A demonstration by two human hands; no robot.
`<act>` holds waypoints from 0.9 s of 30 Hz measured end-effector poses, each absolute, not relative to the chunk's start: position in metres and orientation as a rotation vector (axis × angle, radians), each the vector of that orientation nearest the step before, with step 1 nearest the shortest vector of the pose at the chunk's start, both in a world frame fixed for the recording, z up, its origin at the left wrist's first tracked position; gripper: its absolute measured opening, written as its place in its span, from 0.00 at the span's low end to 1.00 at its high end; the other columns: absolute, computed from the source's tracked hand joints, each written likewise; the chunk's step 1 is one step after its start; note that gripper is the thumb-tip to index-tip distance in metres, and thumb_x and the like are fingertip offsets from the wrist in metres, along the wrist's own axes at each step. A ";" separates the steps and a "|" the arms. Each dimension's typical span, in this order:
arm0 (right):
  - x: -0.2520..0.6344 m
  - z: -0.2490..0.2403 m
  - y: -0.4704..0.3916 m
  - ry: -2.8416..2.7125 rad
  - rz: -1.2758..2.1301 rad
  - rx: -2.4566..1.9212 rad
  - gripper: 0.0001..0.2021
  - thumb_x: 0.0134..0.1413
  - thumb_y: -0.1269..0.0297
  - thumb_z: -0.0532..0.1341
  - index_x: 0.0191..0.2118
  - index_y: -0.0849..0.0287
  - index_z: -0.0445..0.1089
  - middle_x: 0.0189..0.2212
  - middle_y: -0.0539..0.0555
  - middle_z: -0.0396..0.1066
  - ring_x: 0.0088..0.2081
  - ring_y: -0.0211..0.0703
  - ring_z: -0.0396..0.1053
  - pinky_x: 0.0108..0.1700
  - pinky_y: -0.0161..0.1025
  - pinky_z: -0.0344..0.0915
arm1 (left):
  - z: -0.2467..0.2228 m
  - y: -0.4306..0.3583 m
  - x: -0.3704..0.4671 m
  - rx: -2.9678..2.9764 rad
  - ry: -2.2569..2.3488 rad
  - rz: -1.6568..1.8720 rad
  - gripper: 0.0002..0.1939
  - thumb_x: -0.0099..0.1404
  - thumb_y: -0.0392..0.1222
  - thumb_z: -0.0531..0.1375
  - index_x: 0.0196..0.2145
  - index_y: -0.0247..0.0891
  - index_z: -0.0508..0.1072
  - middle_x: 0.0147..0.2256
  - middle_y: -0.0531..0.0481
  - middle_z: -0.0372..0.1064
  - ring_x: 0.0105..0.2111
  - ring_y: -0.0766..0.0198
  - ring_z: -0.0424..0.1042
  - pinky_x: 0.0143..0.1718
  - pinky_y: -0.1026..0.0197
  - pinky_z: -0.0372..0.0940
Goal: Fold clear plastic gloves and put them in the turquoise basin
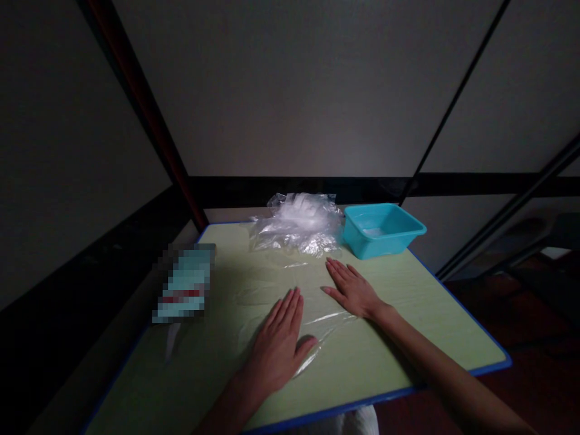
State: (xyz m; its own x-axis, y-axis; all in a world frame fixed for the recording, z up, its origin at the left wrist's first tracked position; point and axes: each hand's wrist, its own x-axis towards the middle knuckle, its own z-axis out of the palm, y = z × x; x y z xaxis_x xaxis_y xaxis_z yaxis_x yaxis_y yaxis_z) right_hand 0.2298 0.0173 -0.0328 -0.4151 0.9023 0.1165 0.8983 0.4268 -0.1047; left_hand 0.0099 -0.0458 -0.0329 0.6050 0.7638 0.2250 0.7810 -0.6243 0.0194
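Observation:
A clear plastic bag lies spread flat on the pale yellow-green tabletop. My left hand rests palm down on its near left part, fingers stretched out and thumb apart. Further away and to the right, my right hand also lies flat, pressed on the bag's right side with its thumb spread. Beyond both hands sits a crumpled heap of clear plastic bags. The sheet's far edge is hard to tell from that heap.
At the back right corner stands a turquoise plastic basin. A blurred-out pale green item with a red band lies at the table's left edge. The table has a blue rim, and wall panels rise behind it.

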 end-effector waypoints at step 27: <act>0.165 -0.023 -0.018 -2.418 -0.005 -1.610 0.30 0.59 0.51 0.41 0.60 0.69 0.45 0.60 0.61 0.41 0.60 0.49 0.38 0.58 0.49 0.43 | -0.034 -0.044 0.010 -2.714 -1.316 -0.307 0.37 0.58 0.60 0.48 0.54 0.26 0.57 0.58 0.36 0.47 0.58 0.52 0.45 0.56 0.51 0.47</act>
State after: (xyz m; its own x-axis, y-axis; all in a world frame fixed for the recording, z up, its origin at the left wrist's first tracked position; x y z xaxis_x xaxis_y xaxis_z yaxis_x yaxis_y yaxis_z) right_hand 0.1650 -0.0179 -0.0235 -0.3661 0.9095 0.1971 0.9103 0.3940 -0.1272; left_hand 0.0097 -0.0441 -0.0339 0.6039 0.7637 0.2280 0.7858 -0.6183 -0.0102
